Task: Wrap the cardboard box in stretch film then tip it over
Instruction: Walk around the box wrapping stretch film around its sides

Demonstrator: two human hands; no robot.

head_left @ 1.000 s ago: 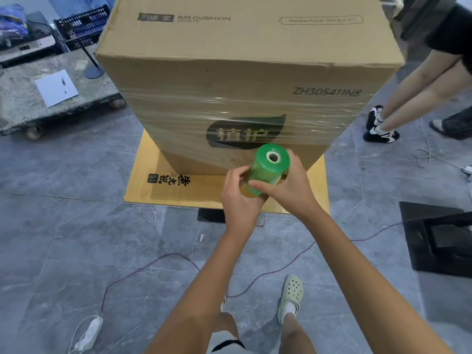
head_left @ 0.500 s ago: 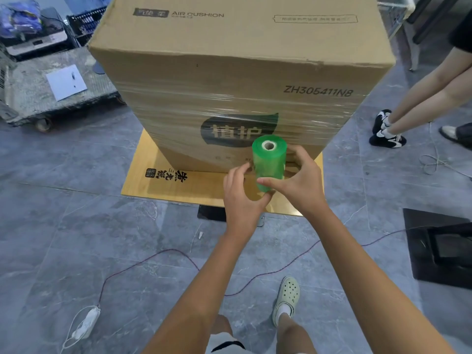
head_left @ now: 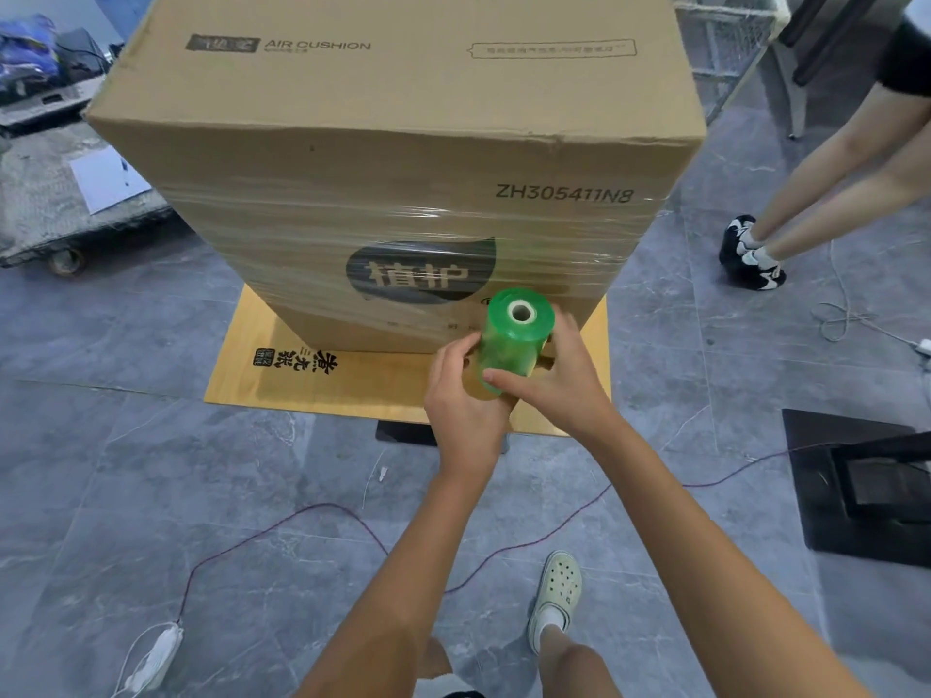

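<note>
We hold the green film roll upright with both hands: our left hand curls its fingers around the lower part, our right hand pinches its side. At twelve o'clock stands the box, film banding its middle.

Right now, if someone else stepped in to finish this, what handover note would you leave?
Left hand: gripping the lower part of the green stretch film roll.
Right hand: gripping the roll's right side.
The roll is held close in front of the cardboard box, which stands upright on a flat cardboard sheet.
Done: film bands cover the box's middle.
Left: the top portion is bare; finish wrapping, then tip the box over.
</note>
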